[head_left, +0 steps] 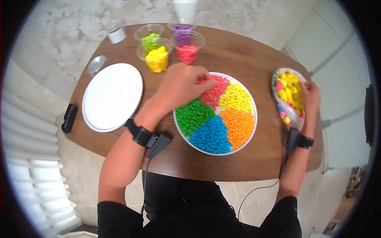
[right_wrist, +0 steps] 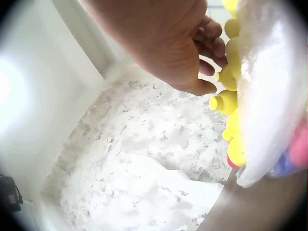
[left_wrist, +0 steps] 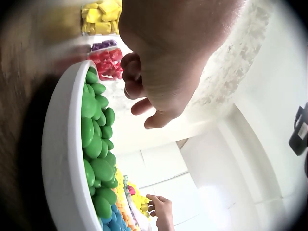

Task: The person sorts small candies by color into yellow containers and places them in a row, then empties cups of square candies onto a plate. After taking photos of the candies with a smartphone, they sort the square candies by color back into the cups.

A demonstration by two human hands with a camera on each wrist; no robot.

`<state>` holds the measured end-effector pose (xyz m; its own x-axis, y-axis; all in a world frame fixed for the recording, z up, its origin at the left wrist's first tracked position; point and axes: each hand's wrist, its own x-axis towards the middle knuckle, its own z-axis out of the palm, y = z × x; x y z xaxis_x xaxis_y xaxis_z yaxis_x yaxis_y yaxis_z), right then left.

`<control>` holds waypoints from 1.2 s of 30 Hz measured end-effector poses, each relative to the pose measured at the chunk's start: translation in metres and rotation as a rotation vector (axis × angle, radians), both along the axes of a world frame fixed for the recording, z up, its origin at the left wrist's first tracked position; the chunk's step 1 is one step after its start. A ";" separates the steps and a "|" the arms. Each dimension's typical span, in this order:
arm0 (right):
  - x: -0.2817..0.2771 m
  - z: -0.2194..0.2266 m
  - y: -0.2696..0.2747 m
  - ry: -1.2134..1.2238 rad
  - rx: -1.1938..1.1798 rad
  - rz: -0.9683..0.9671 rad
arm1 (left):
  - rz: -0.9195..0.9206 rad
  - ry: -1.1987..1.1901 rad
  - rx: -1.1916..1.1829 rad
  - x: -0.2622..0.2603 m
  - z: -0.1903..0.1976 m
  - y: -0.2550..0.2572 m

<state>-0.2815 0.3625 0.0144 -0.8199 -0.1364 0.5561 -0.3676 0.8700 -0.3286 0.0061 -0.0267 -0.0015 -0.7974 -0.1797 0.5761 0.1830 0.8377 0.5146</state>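
In the head view the left hand (head_left: 184, 81) hangs over the red candies (head_left: 214, 92) on a round white plate (head_left: 255, 119). The left wrist view shows this hand (left_wrist: 163, 72) above the plate's rim, several fingers bent, thumb and forefinger slightly apart, nothing visible between them. Beside a clear plastic bag (head_left: 294, 119) of mostly yellow pieces (head_left: 289, 89), the right hand (head_left: 311, 97) reaches in at the right edge. Its fingers (right_wrist: 219, 48) are loosely bent against yellow bottle-shaped pieces (right_wrist: 226, 101), the thumb apart from them.
Green, yellow, orange and blue candies share the plate. A bare white plate (head_left: 113, 97) lies at the left, near a clear lid (head_left: 98, 64) and a black object (head_left: 69, 118). Several clear cups (head_left: 157, 59) of coloured pieces stand at the back, a white-bottomed container (head_left: 116, 35) to their left.
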 end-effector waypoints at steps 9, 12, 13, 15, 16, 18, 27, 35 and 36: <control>0.124 0.002 -0.115 -0.142 -0.360 0.650 | -0.151 -0.152 -0.081 0.005 0.007 0.013; 0.150 -0.003 -0.139 -0.150 -0.212 0.838 | -0.168 -0.069 -0.068 0.002 0.000 0.012; 0.155 -0.003 -0.141 -0.192 -0.194 0.846 | -0.125 -0.103 -0.085 0.004 0.002 0.012; 0.157 -0.006 -0.142 -0.196 -0.173 0.831 | -0.096 -0.130 -0.095 0.003 0.007 0.014; 0.159 -0.007 -0.143 -0.201 -0.171 0.852 | -0.094 -0.148 -0.069 0.005 0.009 0.015; 0.161 -0.006 -0.143 -0.230 -0.176 0.847 | -0.086 -0.169 -0.046 0.005 0.009 0.015; 0.163 -0.018 -0.152 -0.232 -0.088 0.954 | -0.123 -0.167 -0.031 0.004 0.004 0.017; 0.162 -0.019 -0.152 -0.219 -0.088 0.927 | -0.118 -0.165 -0.030 0.003 0.004 0.019; 0.162 -0.020 -0.152 -0.220 -0.091 0.928 | -0.118 -0.167 -0.032 0.003 0.004 0.019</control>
<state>-0.1195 0.2103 -0.0052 -0.4941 -0.7481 0.4430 -0.8197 0.2310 -0.5241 0.0092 -0.0078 0.0023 -0.8967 -0.0631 0.4381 0.1952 0.8320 0.5193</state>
